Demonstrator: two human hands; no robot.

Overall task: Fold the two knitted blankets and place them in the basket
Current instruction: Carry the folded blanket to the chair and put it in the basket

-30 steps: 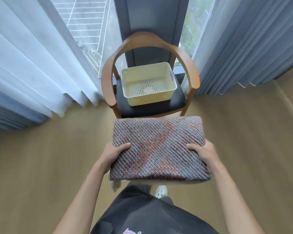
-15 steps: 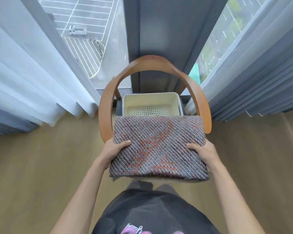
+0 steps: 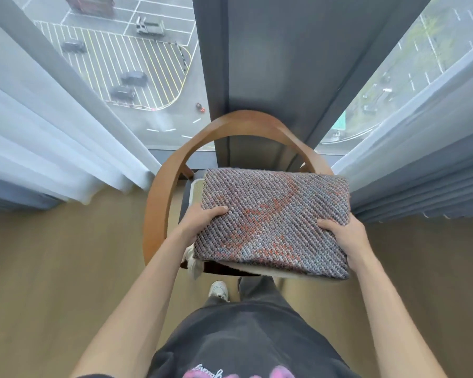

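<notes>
1. Two hands carry one folded blanket [image 3: 273,222]. It is held flat over the seat of the wooden chair [image 3: 159,203] and covers nearly all of the basket [image 3: 198,190]. Only a pale sliver of the basket's rim shows, at the blanket's 10 o'clock corner.
2. The left hand [image 3: 200,223] pinches the 9 o'clock edge with its thumb lying on top. The right hand [image 3: 342,236] does the same at the 3 o'clock edge. The fingers of both hands are hidden under the cloth.
3. Handling, as a judgement: the knit looks thick, soft and limp. It is probably light to moderate in weight, grippy rather than slippery, and not fragile. With no stiffness of its own, the fold would likely sag or open if held by one edge, so the two short ends, supported from below, seem the right places to hold it.
4. The long axis runs from 9 to 3 o'clock and dips slightly toward 4. The broad face points up at the camera. The orange marking crosses it roughly from 7 to 1 o'clock.
5. A cream layer shows under the 6 o'clock edge, with a white tassel hanging near 7 o'clock. It cannot be told whether this is a second blanket or the basket's front wall.
6. Curtains [image 3: 66,148] hang at 9 and 3 o'clock of the chair.
</notes>
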